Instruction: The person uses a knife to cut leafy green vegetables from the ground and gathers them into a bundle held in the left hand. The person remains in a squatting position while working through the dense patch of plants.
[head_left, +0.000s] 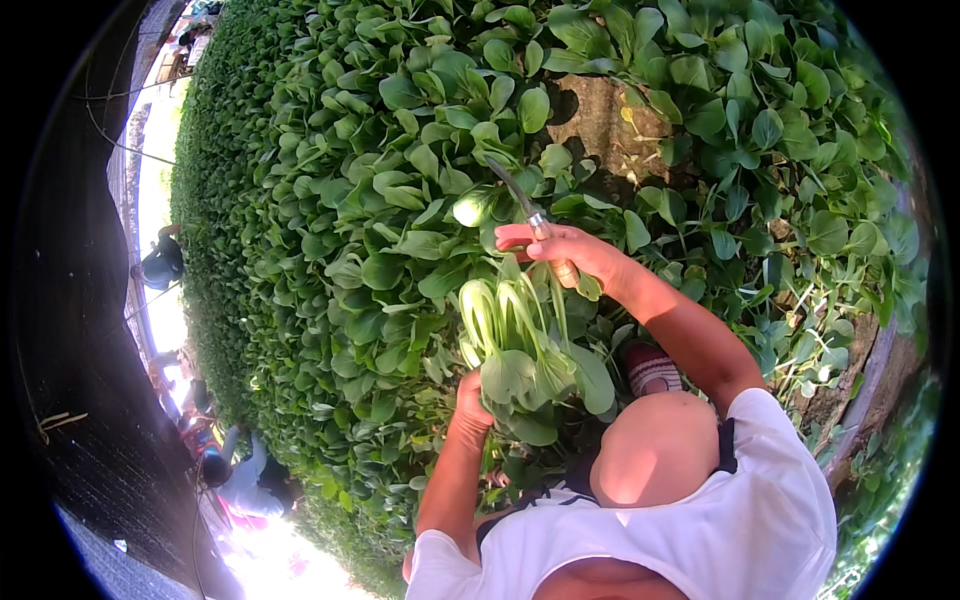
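Observation:
My left hand (472, 403) holds a bunch of leafy greens (517, 319), which look like bok choy. Their pale stalk ends point away from me and the leaves droop towards my knee; most of my left fingers are hidden beneath them. Just beyond the stalks, my right hand (574, 251) grips a small knife by its wooden handle (564, 271). The knife's slim, curved blade (510, 184) points up and left, over the standing plants. My right fingers stretch across near the stalk ends, and a few loose stems hang just below that hand.
A dense bed of the same greens (330, 225) spreads ahead and left. Bare soil (600, 112) shows beyond my right hand. Cut leaves and stems (810, 345) lie at right, beside a pale bed edge (862, 397). Other people (251, 480) crouch at far left near dark sheeting (75, 300).

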